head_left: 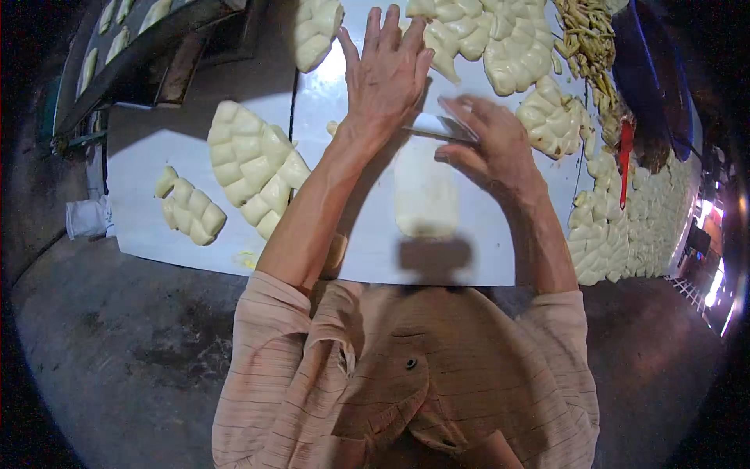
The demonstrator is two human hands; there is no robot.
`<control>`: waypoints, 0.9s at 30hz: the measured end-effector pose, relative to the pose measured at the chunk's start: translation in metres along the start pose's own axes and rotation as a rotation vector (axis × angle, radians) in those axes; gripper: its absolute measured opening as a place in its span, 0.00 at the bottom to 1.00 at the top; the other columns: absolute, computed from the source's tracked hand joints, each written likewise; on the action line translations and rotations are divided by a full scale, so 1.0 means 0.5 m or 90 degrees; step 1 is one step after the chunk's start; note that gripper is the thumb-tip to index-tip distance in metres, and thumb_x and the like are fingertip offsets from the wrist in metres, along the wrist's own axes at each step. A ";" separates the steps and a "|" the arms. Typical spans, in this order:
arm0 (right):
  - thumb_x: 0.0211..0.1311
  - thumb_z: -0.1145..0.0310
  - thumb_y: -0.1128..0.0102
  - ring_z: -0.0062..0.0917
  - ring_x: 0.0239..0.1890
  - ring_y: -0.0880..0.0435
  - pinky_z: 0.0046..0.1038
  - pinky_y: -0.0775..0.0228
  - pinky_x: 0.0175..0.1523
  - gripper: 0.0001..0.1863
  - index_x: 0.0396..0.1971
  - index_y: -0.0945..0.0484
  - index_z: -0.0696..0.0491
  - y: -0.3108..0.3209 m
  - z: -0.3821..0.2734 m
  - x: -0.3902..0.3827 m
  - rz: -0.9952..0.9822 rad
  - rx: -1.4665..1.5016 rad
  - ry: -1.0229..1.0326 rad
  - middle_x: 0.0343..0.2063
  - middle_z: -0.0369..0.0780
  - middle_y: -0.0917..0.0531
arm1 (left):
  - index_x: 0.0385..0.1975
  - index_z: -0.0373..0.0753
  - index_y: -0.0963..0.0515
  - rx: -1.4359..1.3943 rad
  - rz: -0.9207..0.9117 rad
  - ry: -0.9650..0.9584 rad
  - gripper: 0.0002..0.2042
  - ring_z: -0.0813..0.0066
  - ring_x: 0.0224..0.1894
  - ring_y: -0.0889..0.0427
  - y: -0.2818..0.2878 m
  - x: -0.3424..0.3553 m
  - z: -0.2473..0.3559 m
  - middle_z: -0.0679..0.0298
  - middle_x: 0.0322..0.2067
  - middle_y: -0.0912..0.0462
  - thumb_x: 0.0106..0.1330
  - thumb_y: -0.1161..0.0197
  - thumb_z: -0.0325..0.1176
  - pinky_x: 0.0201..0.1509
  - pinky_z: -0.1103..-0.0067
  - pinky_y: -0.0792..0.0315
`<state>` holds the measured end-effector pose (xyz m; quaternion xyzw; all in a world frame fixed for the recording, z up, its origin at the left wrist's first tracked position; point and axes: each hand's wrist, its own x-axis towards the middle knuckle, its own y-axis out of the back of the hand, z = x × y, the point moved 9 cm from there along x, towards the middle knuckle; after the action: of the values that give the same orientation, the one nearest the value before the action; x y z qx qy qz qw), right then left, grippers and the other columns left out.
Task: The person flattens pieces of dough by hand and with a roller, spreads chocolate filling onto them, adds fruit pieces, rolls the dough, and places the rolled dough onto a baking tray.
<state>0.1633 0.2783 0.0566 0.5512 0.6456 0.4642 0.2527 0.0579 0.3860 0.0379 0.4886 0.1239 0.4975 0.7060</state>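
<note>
My left hand point(383, 78) reaches to the far middle of the white table point(336, 227), its fingers stretched out and slightly spread. Pale dough lumps point(318, 35) lie beside its fingertips; what is under the palm is hidden. My right hand point(500, 144), a little blurred, is closed on a flat, shiny dough scraper point(440, 125), with the blade pointing toward my left wrist. Just nearer to me, a smooth pale flattened piece of dough point(426, 191) lies on the table below the blade.
Cut dough pieces point(254, 160) cluster left of my left forearm, with a smaller group point(191, 209) beyond. More dough point(519, 47) lies far right. Thin twisted strips point(586, 35), a red-handled tool point(626, 156) and many small pieces point(625, 227) cover the right side. A dark tray point(141, 55) stands upper left.
</note>
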 end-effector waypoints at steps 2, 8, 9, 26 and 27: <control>0.61 0.57 0.34 0.42 0.44 0.18 0.43 0.26 0.49 0.25 0.58 0.22 0.49 -0.007 0.009 -0.038 -0.010 -0.011 -0.051 0.51 0.45 0.19 | 0.65 0.38 0.31 -0.007 0.059 -0.028 0.24 0.47 0.73 0.43 0.042 -0.025 -0.002 0.45 0.67 0.34 0.74 0.49 0.44 0.72 0.40 0.60; 0.64 0.60 0.37 0.40 0.55 0.23 0.44 0.34 0.58 0.22 0.57 0.21 0.50 0.046 0.043 -0.096 0.150 -0.188 -0.193 0.52 0.45 0.20 | 0.67 0.38 0.33 0.106 -0.093 -0.088 0.26 0.54 0.73 0.40 0.063 -0.196 0.027 0.55 0.69 0.33 0.74 0.48 0.44 0.73 0.40 0.58; 0.64 0.60 0.37 0.40 0.55 0.23 0.44 0.34 0.58 0.22 0.57 0.21 0.50 0.044 0.026 -0.093 0.154 -0.188 -0.191 0.52 0.45 0.20 | 0.68 0.37 0.35 0.134 -0.139 -0.105 0.27 0.55 0.74 0.41 0.049 -0.221 0.043 0.56 0.69 0.34 0.74 0.49 0.44 0.74 0.40 0.60; 0.71 0.46 0.50 0.43 0.76 0.46 0.54 0.60 0.76 0.33 0.71 0.36 0.44 -0.051 -0.073 -0.157 0.002 0.050 -0.138 0.72 0.48 0.39 | 0.75 0.41 0.45 0.097 -0.232 -0.027 0.39 0.52 0.77 0.50 0.045 -0.339 0.091 0.50 0.74 0.46 0.70 0.47 0.58 0.73 0.39 0.65; 0.71 0.46 0.50 0.43 0.76 0.46 0.54 0.60 0.76 0.33 0.71 0.36 0.44 -0.057 -0.091 -0.173 -0.002 0.052 -0.134 0.72 0.48 0.39 | 0.74 0.42 0.45 0.086 -0.217 -0.030 0.38 0.53 0.77 0.51 0.042 -0.362 0.098 0.50 0.74 0.47 0.70 0.47 0.58 0.73 0.38 0.65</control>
<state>0.1345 0.1830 0.0354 0.6056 0.6347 0.3770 0.2972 -0.0078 0.2097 0.0228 0.5182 0.2213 0.3498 0.7484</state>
